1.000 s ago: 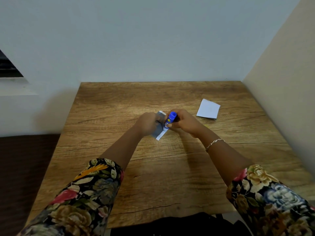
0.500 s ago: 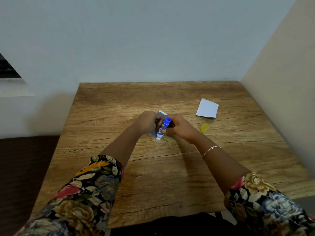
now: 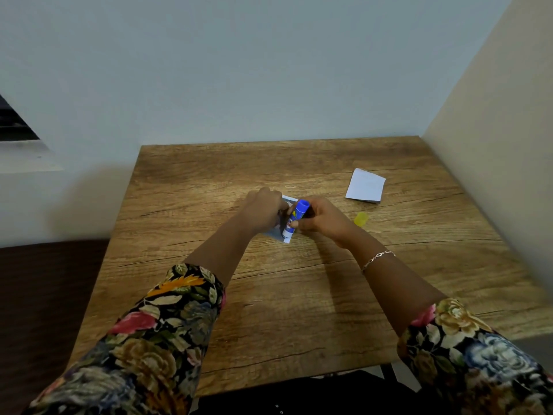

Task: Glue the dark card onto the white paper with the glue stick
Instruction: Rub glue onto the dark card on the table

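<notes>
Wooden, oak-patterned square table [image 3: 299, 310] fills the lower middle of the frame, with a pale wall behind it and a cream wall close along its right edge. Two arms in flowered sleeves reach from the bottom corners to the centre.

Since one second ago the small yellow plastic cap [image 3: 361, 219] has come into sight just right of centre; before, the right hand covered that place. The blue and white glue stick [image 3: 294, 219] now leans lower, its white end down on the paper, its blue end up. I judge that the spreading of glue is in progress, not yet the pressing.

The left hand [image 3: 263, 212] is closed down on the sheet and holds it flat. The right hand [image 3: 321, 218] is wrapped around the glue stick. Under them lies a small card, grey-blue with a white strip [image 3: 286, 239] at its lower corner; if this is the dark card lying on the white paper, I cannot tell.

A white folded paper square [image 3: 365, 186] lies apart at upper right. Around the hands the table is bare on the left and below, so there is room; the cap lies near the right wrist and could be knocked.
</notes>
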